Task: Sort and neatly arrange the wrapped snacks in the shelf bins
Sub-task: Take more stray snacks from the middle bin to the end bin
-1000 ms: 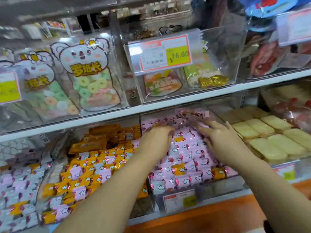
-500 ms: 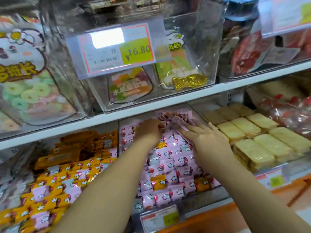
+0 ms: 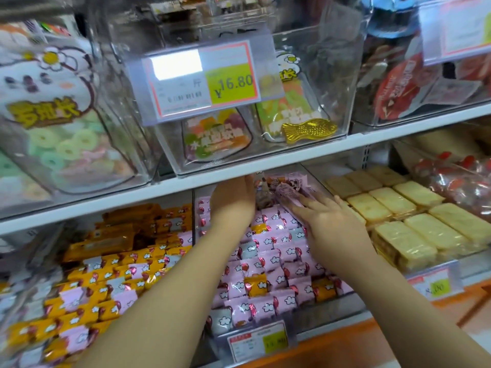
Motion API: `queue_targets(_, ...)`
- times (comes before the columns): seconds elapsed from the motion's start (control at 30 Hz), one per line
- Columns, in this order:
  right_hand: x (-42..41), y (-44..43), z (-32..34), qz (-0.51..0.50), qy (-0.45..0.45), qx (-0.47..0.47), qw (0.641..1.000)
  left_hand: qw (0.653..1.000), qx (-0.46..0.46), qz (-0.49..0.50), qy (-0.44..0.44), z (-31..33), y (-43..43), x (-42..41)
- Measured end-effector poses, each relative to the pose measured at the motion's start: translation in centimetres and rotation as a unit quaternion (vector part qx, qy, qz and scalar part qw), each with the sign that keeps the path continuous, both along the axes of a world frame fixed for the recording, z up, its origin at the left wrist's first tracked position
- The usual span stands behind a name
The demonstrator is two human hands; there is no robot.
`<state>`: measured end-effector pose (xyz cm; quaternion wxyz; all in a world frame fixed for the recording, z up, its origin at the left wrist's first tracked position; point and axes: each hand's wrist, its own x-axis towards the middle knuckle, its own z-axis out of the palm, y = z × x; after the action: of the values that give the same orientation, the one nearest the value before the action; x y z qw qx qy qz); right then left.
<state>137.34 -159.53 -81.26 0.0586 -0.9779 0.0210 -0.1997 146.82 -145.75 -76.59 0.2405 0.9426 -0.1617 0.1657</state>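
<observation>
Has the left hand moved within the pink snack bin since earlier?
Yes. The left hand has gone deeper into the pink snack bin, up under the white shelf edge.

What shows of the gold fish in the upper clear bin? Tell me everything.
The gold fish is a shiny, foil-like fish shape with embossed scales, lying lengthwise at the bottom front right of the clear bin, by its front wall. It overlaps the lower edge of a green sweet bag behind it.

Left hand (image 3: 233,200) and right hand (image 3: 329,224) reached deeper into the pink-snack bin (image 3: 332,306).
</observation>
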Motion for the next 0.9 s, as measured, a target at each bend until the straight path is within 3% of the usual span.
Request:
queue_targets(0.07, -0.3, 0.6, 0.4, -0.009, -0.004, 0.015, 1.0, 0.997, -0.08, -0.012, -0.016, -0.2, 1.0, -1.9)
queue_targets(0.17, -1.0, 2.6, 1.7, 0.011, -0.051, 0.09, 0.995, 0.963, -0.269, -0.027, 0.002, -0.2, 2.6, -4.5)
queue_targets(0.4, -2.4, 8.5, 3.2, 0.136, -0.045, 0.261, 0.955, 0.874, -0.473, -0.026, 0.106, -0.1, 8.1, -7.9)
queue_targets(0.53, -2.5, 13.3, 3.8, 0.178, -0.051, 0.294, 0.938, 0.876, -0.477, -0.021, 0.071, -0.3, 13.1, -8.4)
queue_targets(0.7, -1.9, 19.8, 4.0, 0.222, -0.037, 0.296, 0.928, 0.935, -0.352, 0.032, 0.018, -0.3, 21.1, -9.1)
queue_targets(0.9, -0.8, 26.7, 4.4, 0.246, 0.009, 0.277, 0.929, 0.946, -0.31, 0.091, 0.013, -0.4, 30.8, -9.6)
